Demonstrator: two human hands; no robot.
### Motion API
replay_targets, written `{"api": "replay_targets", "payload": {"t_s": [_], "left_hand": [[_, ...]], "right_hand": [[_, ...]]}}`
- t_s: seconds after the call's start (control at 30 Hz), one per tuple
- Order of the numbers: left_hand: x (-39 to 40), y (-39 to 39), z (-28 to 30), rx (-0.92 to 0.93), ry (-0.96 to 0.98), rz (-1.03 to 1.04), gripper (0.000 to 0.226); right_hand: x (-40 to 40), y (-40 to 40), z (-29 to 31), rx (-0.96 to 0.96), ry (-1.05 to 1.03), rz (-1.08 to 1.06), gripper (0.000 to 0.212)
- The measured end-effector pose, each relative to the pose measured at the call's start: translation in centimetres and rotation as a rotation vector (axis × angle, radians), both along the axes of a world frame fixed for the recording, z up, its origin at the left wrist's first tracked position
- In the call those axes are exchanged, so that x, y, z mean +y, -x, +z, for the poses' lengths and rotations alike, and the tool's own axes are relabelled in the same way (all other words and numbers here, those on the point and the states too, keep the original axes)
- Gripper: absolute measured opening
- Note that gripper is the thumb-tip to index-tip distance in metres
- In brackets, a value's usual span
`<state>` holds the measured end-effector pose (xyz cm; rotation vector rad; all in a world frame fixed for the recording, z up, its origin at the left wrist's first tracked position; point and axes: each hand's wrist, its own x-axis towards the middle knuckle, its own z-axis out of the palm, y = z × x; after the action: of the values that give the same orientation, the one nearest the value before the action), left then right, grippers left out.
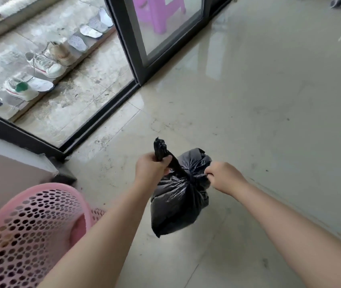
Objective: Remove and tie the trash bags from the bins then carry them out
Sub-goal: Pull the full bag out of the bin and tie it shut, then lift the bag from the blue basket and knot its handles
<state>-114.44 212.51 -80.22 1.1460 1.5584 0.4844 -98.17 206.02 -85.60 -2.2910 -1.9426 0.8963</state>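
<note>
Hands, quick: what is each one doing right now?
Left hand: closed, gripping one twisted end of the black trash bag.
Right hand: closed, pinching the bag's other end at the knot.

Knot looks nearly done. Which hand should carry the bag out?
Left, probably. The left hand already grips the long twisted tail of the black trash bag, a ready handle. The right hand only pinches a short end at the knot.

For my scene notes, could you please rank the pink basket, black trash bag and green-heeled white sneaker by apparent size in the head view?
1. pink basket, though nearness inflates it
2. black trash bag
3. white sneaker
</note>
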Motion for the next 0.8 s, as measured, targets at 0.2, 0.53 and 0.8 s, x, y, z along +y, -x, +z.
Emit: {"api": "replay_targets", "payload": {"t_s": [0.2,0.53,0.8], "left_hand": [[-2.0,-10.2,14.0,0.072,0.000,-0.272,0.033],[-10.6,-31.3,38.8,0.582,-0.490,-1.098,0.026],[-15.7,-49.5,46.5,0.626,-0.723,-1.267,0.027]], "right_hand": [[-6.1,-6.5,13.0,0.102,0.027,-0.317,0.026],[-17.5,-23.5,38.8,-0.047,-0.027,-0.535,0.034],[-23.5,-40.5,49.5,-0.292,-0.208,-0.710,0.048]]}}
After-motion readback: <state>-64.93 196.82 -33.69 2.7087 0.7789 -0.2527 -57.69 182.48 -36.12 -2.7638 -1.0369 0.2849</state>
